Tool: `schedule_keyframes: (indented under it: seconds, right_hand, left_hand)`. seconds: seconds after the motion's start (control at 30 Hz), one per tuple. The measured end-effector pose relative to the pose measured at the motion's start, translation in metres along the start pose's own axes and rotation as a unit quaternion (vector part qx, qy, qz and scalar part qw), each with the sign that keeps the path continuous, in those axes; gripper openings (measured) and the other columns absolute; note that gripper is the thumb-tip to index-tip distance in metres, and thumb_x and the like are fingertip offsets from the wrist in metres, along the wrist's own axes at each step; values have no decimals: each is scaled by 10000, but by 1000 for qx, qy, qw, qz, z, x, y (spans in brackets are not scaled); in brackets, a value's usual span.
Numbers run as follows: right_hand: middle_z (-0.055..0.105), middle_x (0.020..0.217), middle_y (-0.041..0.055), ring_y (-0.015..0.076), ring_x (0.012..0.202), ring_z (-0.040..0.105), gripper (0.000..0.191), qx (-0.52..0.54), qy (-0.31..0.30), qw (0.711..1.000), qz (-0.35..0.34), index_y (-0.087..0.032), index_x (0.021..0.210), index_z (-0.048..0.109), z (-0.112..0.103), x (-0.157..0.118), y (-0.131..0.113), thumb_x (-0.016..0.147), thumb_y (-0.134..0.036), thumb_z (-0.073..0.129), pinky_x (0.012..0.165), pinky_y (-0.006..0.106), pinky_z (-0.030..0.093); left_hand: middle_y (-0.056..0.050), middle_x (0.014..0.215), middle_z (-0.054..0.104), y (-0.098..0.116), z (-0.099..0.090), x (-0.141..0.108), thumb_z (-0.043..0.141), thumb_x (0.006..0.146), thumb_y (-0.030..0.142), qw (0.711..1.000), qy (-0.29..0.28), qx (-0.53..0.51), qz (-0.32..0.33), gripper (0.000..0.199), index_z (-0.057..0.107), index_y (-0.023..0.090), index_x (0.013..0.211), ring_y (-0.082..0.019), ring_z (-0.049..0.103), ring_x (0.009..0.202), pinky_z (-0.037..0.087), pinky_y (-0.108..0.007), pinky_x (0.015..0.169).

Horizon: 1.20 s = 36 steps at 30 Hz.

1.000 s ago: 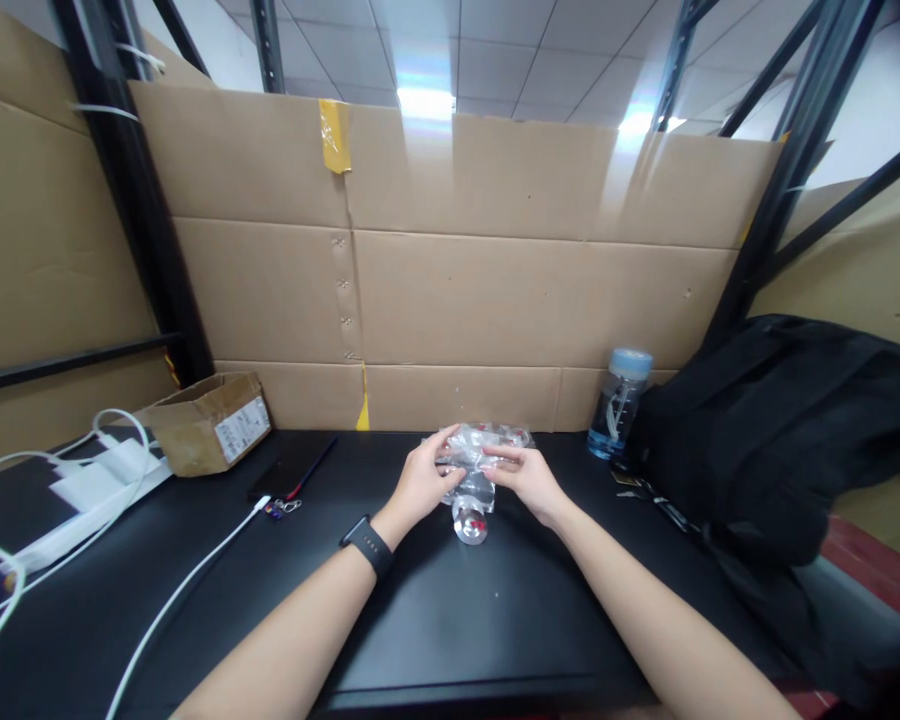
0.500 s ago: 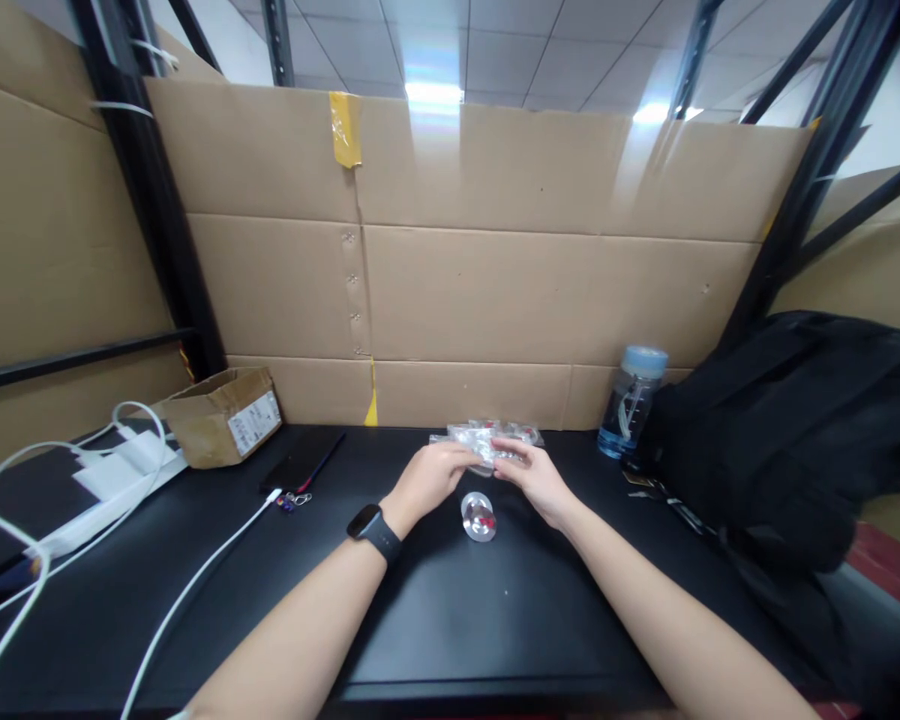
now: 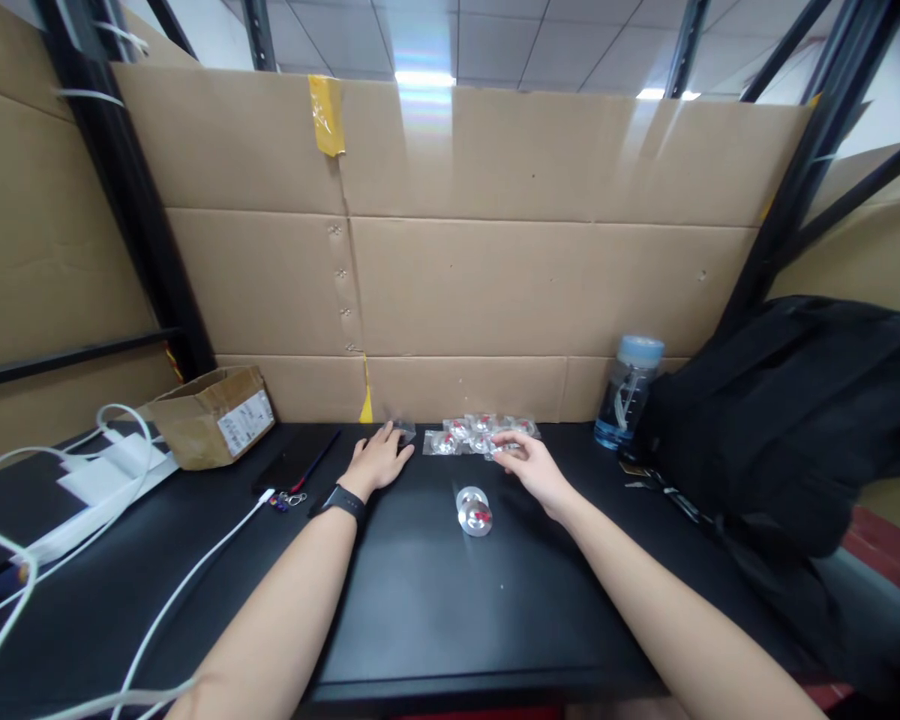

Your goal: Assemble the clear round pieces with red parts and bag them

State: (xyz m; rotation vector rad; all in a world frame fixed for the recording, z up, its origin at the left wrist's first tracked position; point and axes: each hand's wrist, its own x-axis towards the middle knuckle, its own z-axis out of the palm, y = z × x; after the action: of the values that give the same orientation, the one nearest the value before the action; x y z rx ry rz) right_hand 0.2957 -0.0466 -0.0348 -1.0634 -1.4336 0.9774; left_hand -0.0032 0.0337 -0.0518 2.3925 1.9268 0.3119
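Observation:
My left hand (image 3: pixel 379 462), wearing a dark watch (image 3: pixel 342 500), rests on the table with fingers spread. Its fingertips are beside a crumpled clear plastic bag (image 3: pixel 403 431). My right hand (image 3: pixel 534 472) has its thumb and fingers curled together over the right part of a group of small clear packets (image 3: pixel 457 436) with red marks. Something shiny shows at its fingertips, but I cannot make out what it is. Between my arms sits a shiny silver spool-shaped piece of two discs, like a yo-yo (image 3: pixel 474 512), with a red mark, touched by neither hand.
An opened cardboard box (image 3: pixel 214 418), a dark phone (image 3: pixel 294 462) and white cables beside a power strip (image 3: pixel 112 500) lie left. A water bottle (image 3: pixel 630 392) and a black backpack (image 3: pixel 787 430) stand right. A cardboard wall (image 3: pixel 465 280) closes the back.
My left hand has moved left, away from the packets, and opened; a clear bag now lies by its fingers. My right hand stays near the packets. The view has shifted slightly.

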Motion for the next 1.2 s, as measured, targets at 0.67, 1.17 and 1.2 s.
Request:
schedule_keyframes:
  seconds: [0.67,1.17,1.2]
  right_hand:
    - [689,1083,77,171,784,614,294,-29,-41,999,-12,-189,991,687,0,1,2,741,-343,708,610,271,473]
    - [689,1041,71,184,838,635,388,-55,-42,996,-49,-200,1103,701,1,-1,0,792,-430,730,673,278,513]
    - [692,1039,71,183,836,638,417,-48,-45,996,-55,-203,1128,699,1,-2,-2,789,-443,741,693,285,518]
  left_hand:
    - [-109,1442,560,47,0,-15,497,965,425,970,60,-37,231,500,477,250,1433,-278,509,1334,373,-458,1102]
    - [-46,956,788,75,-24,-35,604,914,467,910,170,-340,163,308,775,228,1008,-224,723,828,538,-298,759]
    - [-45,946,790,82,-26,-40,636,893,472,900,169,-366,167,303,779,225,993,-222,725,821,543,-296,755]
